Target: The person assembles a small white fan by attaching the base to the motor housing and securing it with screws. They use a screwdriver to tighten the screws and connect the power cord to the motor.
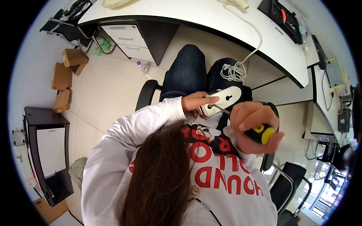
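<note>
Two finger grips: white casing (227,97) in left hand (197,101), screwdriver (265,136) in right hand (250,115). Could slip toward left thumb (211,100) if tilted off-axis.

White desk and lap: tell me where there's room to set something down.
The widest bare patch on the white desk lies between the pale object on the left and the white cable. Another lies between the cable and the black case. The lap is crowded: cable coil, left hand holding a white part, right hand a screwdriver.
</note>
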The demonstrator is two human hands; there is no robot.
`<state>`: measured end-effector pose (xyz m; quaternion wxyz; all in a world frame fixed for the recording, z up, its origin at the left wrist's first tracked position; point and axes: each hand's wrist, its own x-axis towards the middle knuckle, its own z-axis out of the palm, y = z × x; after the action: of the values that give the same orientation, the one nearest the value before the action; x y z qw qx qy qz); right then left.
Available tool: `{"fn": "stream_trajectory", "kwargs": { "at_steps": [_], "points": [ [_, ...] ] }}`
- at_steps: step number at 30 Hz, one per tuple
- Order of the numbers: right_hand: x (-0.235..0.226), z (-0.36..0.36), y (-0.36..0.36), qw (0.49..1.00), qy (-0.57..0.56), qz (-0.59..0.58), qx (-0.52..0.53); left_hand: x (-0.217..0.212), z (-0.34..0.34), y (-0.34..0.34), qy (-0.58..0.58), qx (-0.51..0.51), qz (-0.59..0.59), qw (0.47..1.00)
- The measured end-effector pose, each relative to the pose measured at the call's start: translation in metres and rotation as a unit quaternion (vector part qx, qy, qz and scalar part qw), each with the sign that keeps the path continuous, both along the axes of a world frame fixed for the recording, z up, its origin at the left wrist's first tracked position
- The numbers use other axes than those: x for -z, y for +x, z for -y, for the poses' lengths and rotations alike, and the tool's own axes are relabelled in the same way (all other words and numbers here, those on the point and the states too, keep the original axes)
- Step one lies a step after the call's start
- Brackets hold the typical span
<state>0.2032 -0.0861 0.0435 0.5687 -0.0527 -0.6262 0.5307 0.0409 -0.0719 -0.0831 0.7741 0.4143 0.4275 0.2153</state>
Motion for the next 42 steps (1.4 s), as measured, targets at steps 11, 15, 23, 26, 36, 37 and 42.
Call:
{"fn": "stream_trajectory", "kwargs": {
  "at_steps": [11,15,23,26,36,37,42],
  "points": [
    [0.004,-0.030,0.006,0.985,-0.073,-0.037,-0.154,0.006,-0.002,-0.004,-0.014,0.014,-0.018,1.000],
    [0.006,-0.034,0.008,0.990,-0.107,-0.028,-0.085,0.012,-0.005,-0.003,-0.043,0.026,-0.028,0.998],
    [0.002,-0.017,-0.020,0.995,-0.072,0.043,0.053,0.017,-0.007,-0.002,-0.023,0.059,-0.040,0.997],
    [0.003,-0.037,-0.012,0.984,-0.113,0.013,-0.139,0.016,-0.007,-0.004,-0.052,0.059,-0.029,0.997],
    [0.015,-0.038,-0.005,0.967,-0.078,0.004,-0.242,0.019,-0.008,-0.004,-0.061,0.053,-0.040,0.996],
    [0.013,-0.034,-0.008,0.979,-0.090,0.032,-0.181,0.022,-0.009,-0.005,-0.057,0.056,-0.039,0.996],
    [0.015,-0.059,-0.001,0.912,-0.098,-0.016,-0.397,0.018,-0.007,-0.005,-0.050,0.050,-0.056,0.996]
  ]
}}
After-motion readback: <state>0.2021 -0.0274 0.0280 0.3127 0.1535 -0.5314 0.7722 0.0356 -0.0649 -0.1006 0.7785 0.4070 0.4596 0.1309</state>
